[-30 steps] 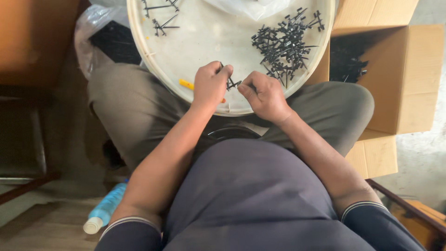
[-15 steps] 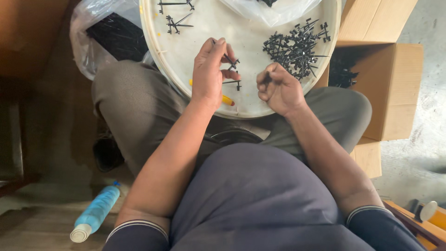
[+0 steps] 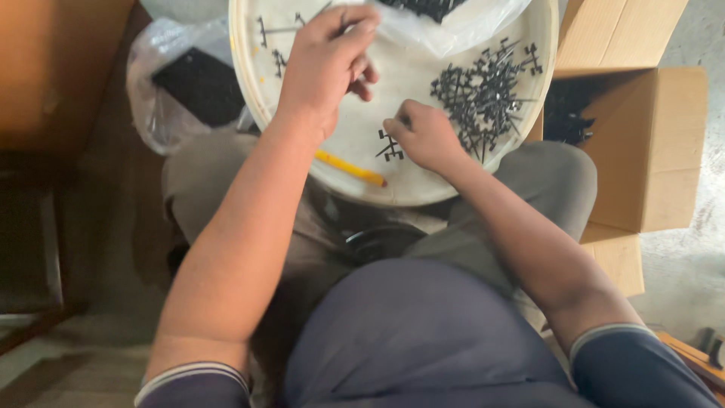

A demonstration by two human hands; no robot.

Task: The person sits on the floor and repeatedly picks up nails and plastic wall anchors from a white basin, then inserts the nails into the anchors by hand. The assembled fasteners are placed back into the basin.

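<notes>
Sorting small black plastic pieces on a round white tray [image 3: 249,91] balanced on the lap appears to be the work in hand, judging by how the parts lie in separate groups. Far to the left of the left hand, a clear plastic bag [image 3: 185,87] holding dark parts sits beside the knee. The left hand [image 3: 325,60] reaches toward the far side of the tray, fingers curled and pinched together near a few loose black cross-shaped pieces [image 3: 272,38]; whether anything sits in that pinch cannot be told. Below that hand, near the tray's near rim, lies a yellow pencil-like stick [image 3: 351,168]. Between the two hands, just left of the right hand, rests a single small black branched piece [image 3: 390,146]. The right hand [image 3: 427,136] is loosely closed, its fingertips touching the tray beside that piece (nothing visibly gripped). Right of it is a heap of black pieces [image 3: 483,94], and beyond the tray's edge stands an open cardboard box [image 3: 649,151] with more dark parts inside. The step seems to be mid-sort; the next move would likely call for a fine fingertip pinch on one small piece.
</notes>
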